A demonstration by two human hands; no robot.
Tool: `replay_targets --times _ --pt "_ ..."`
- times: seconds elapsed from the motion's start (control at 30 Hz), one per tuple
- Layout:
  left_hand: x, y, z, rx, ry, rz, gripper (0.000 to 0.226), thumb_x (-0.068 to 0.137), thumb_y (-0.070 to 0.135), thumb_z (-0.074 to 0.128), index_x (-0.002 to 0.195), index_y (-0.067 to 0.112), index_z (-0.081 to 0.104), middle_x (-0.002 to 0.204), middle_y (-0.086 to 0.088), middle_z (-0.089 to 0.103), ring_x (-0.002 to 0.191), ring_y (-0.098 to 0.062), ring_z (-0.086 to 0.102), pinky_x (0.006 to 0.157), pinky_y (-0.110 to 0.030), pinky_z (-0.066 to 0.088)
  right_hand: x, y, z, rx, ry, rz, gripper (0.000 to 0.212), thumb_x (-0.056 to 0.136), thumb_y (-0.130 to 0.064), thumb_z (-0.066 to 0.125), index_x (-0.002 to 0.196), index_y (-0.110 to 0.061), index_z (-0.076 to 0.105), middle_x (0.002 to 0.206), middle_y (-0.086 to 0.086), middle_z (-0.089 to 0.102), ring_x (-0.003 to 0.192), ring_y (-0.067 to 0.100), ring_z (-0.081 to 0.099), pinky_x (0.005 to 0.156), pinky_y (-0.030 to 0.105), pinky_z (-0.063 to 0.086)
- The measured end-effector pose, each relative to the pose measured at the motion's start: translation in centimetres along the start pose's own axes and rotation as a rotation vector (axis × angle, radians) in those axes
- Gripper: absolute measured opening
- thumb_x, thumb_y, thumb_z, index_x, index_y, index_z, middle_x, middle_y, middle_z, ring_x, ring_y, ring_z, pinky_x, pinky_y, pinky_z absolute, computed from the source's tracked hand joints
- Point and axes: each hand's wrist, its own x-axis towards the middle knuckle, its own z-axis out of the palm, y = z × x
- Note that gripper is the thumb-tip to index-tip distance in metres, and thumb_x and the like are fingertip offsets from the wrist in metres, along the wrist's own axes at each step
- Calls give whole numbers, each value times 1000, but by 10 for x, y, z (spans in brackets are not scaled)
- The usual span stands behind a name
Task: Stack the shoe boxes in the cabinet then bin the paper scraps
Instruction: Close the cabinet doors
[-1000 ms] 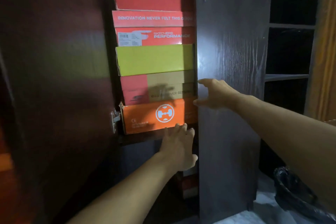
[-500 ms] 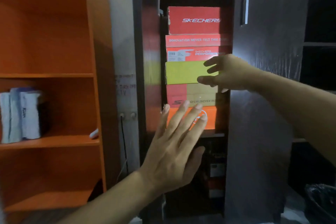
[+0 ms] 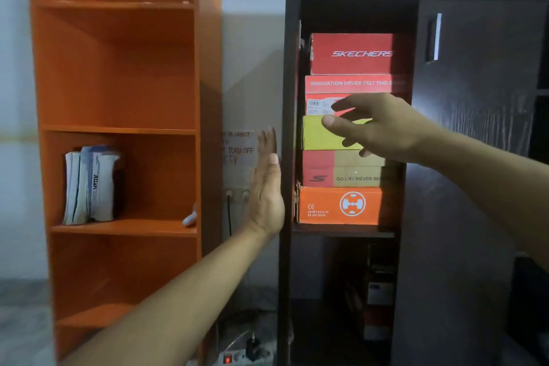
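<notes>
Big dark cabinet (image 3: 475,157) fills the right side, its left door (image 3: 289,157) swung out edge-on toward us, the right door shut with a pale handle (image 3: 438,36). Inside the open bay, on the upper shelf (image 3: 341,230), there's the stack of shoe boxes: a red Skechers box (image 3: 353,53) on top, a red slogan box (image 3: 335,89) beneath it, a plain yellow box (image 3: 316,132), a red-and-tan box (image 3: 344,168), and an orange box (image 3: 326,205) with a round white logo at the bottom. Edges line up fairly square at the front; a dark gap sits above the top box, and the stack runs close to the bay's left wall. More boxes below are too dim to read.

Left of it stands the orange bookshelf (image 3: 118,83), booklets (image 3: 89,184) on one shelf, wall between the two units.

The left hand (image 3: 266,187) is upright, fingers straight together, just beside the door's edge, holding nothing. The right hand (image 3: 377,125) floats in front of the yellow box, fingers loosely spread, gripping nothing.
</notes>
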Motion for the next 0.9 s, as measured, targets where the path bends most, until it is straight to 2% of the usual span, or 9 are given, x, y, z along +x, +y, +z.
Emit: replay_targets --times 0.07,0.13,0.2,0.27,0.4,0.53,0.63,0.7,0.9 --pt "1 -3 10 -25 -55 -70 91 80 79 15 153 24 20 161 4 17 148 -8 10 122 -45 8 -7 6 2 7 -9 14 72 82 -66 52 135 -17 53 123 1 66 87 16 71 73 42 61" --pt "2 -5 24 -35 -101 -96 98 71 91 14 152 36 17 161 6 15 148 -9 10 121 -48 8 -13 15 3 27 -15 36 72 83 -65 51 135 -16 52 118 -1 67 83 14 72 71 42 61" --pt "1 0 41 -15 -147 -65 81 69 92 9 142 57 4 161 15 0 148 -4 0 121 -50 2 -16 21 -1 96 5 76 75 79 -68 50 132 -15 54 114 -2 68 83 14 72 70 43 62" --pt "1 4 59 38 -210 -25 58 81 82 9 134 65 -7 155 27 -12 146 0 -9 119 -52 -5 -19 27 -8 193 28 127 75 74 -71 49 124 -17 59 112 -1 67 83 16 73 71 45 62" --pt "7 -10 94 217 -291 45 67 92 64 22 145 49 -17 151 28 -27 144 -1 -19 115 -52 -16 -33 47 -15 229 67 167 47 83 -62 56 102 -19 64 97 0 70 81 18 73 71 46 61" --pt "12 -33 118 410 -412 165 88 88 70 36 146 42 -23 152 19 -35 140 -3 -31 114 -51 -17 -50 91 -15 94 115 268 42 82 -35 73 118 -22 57 102 -4 68 87 13 70 74 38 61" --pt "22 -50 132 592 -484 213 105 81 73 46 142 39 -32 148 15 -43 137 -7 -37 116 -56 -11 -62 127 -7 39 149 377 44 83 -22 75 122 -24 55 100 -4 68 83 13 71 67 37 62" --pt "31 -58 142 692 -525 237 116 74 76 52 139 38 -37 145 11 -48 136 -11 -40 116 -59 -8 -64 151 1 45 210 444 33 84 -25 74 114 -21 61 93 -2 70 78 15 72 63 39 62" --pt "44 -82 168 973 -581 293 144 59 73 71 140 28 -40 143 0 -51 135 -23 -42 113 -62 -10 -46 204 20 -9 409 593 18 83 -38 73 88 -21 72 80 1 71 81 22 70 79 45 58"
